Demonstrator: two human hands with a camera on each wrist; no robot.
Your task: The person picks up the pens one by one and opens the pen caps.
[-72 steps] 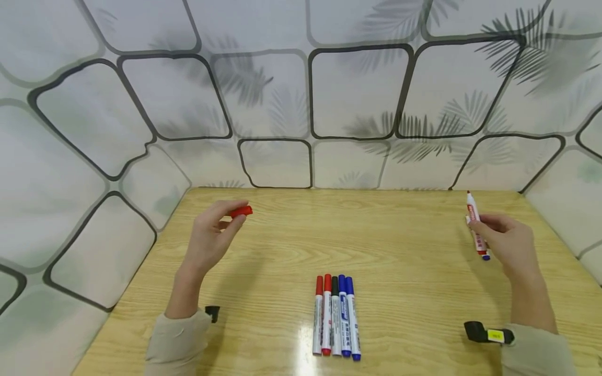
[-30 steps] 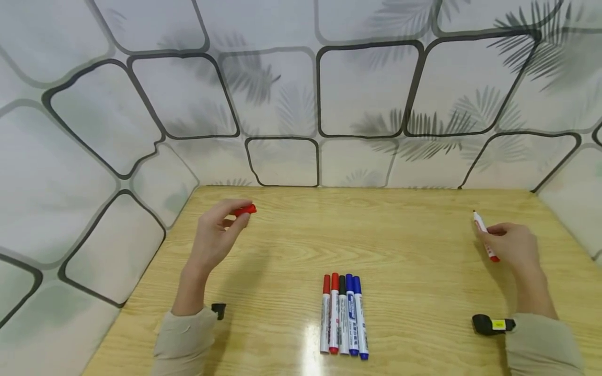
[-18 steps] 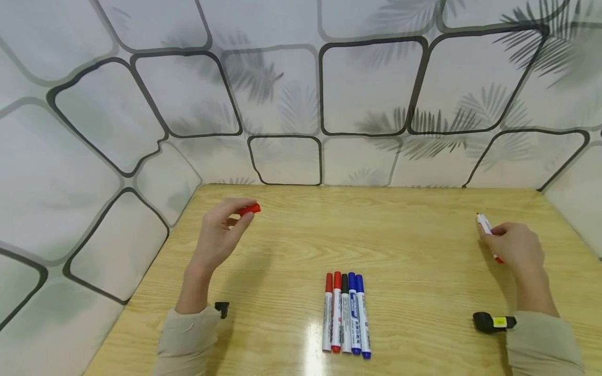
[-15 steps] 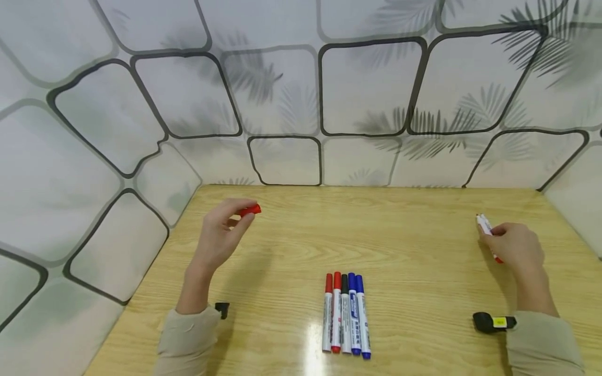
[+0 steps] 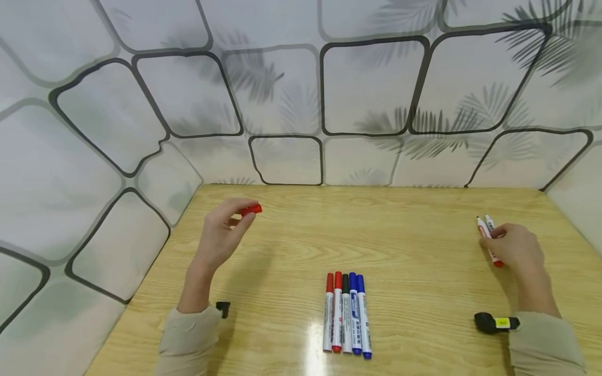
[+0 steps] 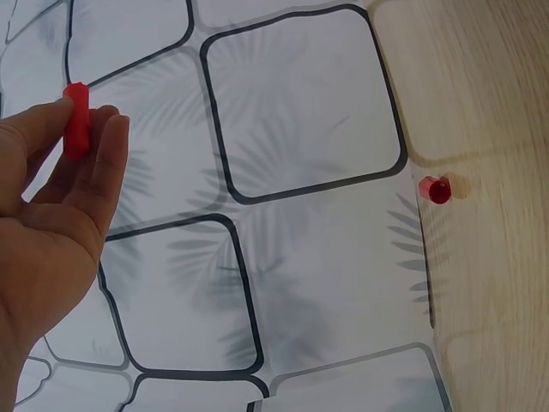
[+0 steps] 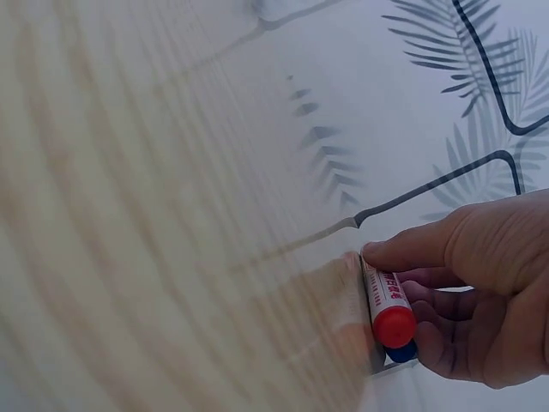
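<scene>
My left hand (image 5: 221, 232) pinches a red marker cap (image 6: 77, 122) between thumb and fingertips above the left of the table. In the left wrist view a second red cap (image 6: 436, 190) stands on the table, open end showing; the head view does not show it. My right hand (image 5: 514, 245) holds an uncapped red marker (image 5: 484, 230) low at the table's right side, its tip pointing toward the wall. Close against it lies another uncapped marker (image 5: 490, 222), whose blue end (image 7: 401, 353) shows under the red marker's end in the right wrist view.
A row of capped markers (image 5: 347, 313) lies side by side at the table's front middle, with red, black and blue caps. A patterned wall covering (image 5: 301, 104) rises behind and beside the wooden table (image 5: 400, 250).
My right hand has brought the red marker down to the table, where the other uncapped marker now shows on its right. My left hand keeps its hold on the red cap, nearly still.
</scene>
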